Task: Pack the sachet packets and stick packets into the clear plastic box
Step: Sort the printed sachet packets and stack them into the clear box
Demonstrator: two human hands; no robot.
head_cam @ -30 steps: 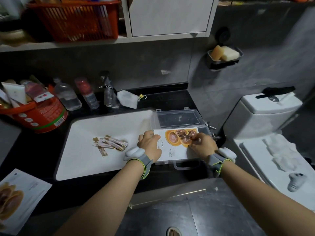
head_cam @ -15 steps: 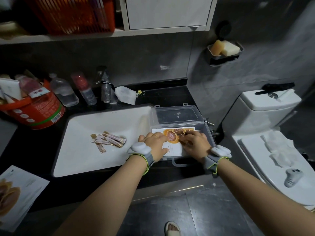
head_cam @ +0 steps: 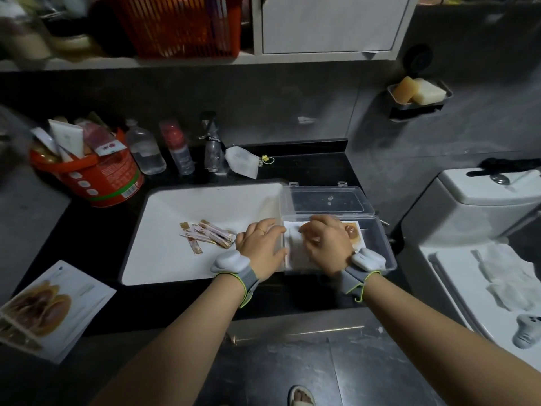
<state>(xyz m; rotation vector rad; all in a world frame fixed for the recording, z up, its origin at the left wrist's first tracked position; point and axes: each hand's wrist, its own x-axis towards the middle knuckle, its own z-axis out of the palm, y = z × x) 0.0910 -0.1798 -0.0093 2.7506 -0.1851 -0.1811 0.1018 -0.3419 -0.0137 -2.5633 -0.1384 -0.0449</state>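
Observation:
The clear plastic box (head_cam: 377, 235) stands open at the right end of the white board (head_cam: 175, 259), its lid (head_cam: 328, 200) folded back. A white sachet packet (head_cam: 355, 232) with an orange-brown picture lies inside the box. My right hand (head_cam: 325, 243) is in the box, fingers curled down on that packet. My left hand (head_cam: 260, 244) lies flat on the board with its fingertips against the box's left wall, holding nothing. Several pink-and-gold stick packets (head_cam: 210, 234) lie loose on the board, left of my left hand. More sachet packets (head_cam: 49, 309) are stacked on the counter's lower left.
A red tub (head_cam: 102, 177) of tubes and several bottles (head_cam: 146, 150) stand along the back of the black counter. A white pouch (head_cam: 243, 161) lies behind the board. A toilet (head_cam: 483, 200) stands to the right, a soap dish (head_cam: 418, 95) hangs on the wall.
The sachet packet, held over the box by both hands, has gone down into it. My left hand has let go and moved to the box's left wall; my right hand stays on the packet.

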